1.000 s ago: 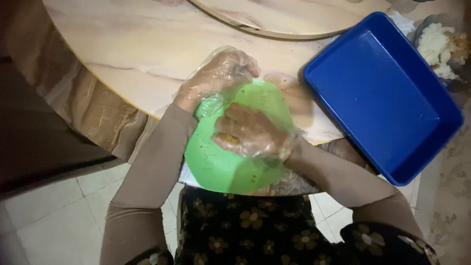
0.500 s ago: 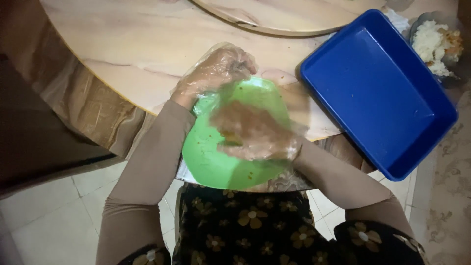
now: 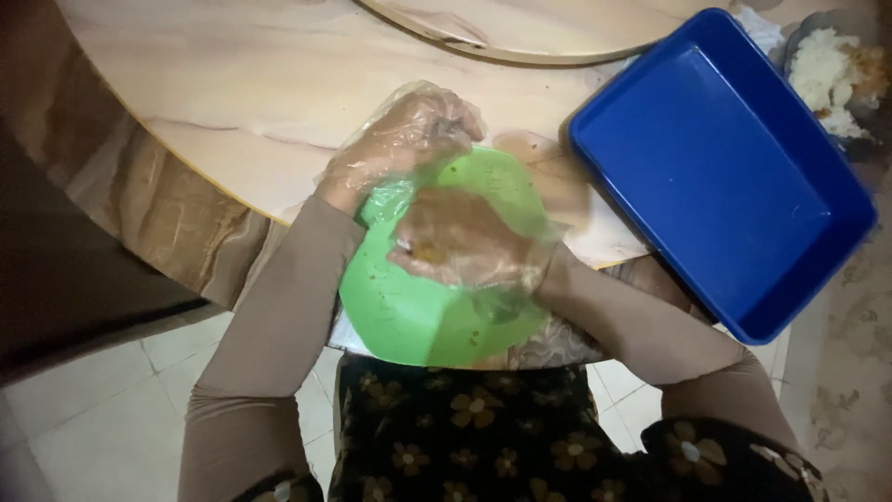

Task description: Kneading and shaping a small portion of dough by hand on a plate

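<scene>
Shifted slightly since the earlier frame, the right hand (image 3: 460, 246) is cupped over a small food lump, pressed onto the green plate (image 3: 418, 321) at the table (image 3: 232, 93) edge. The rim is gripped by the left hand (image 3: 400, 139). A blue tray (image 3: 715, 177) lies beside it.

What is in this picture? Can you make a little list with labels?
left hand: left hand in a clear plastic glove, at the far rim of the green plate
right hand: right hand, gloved, over the plate, pressing something small and yellowish
beside: empty blue tray
far corner: bowl of rice
surface: round wooden table
</scene>
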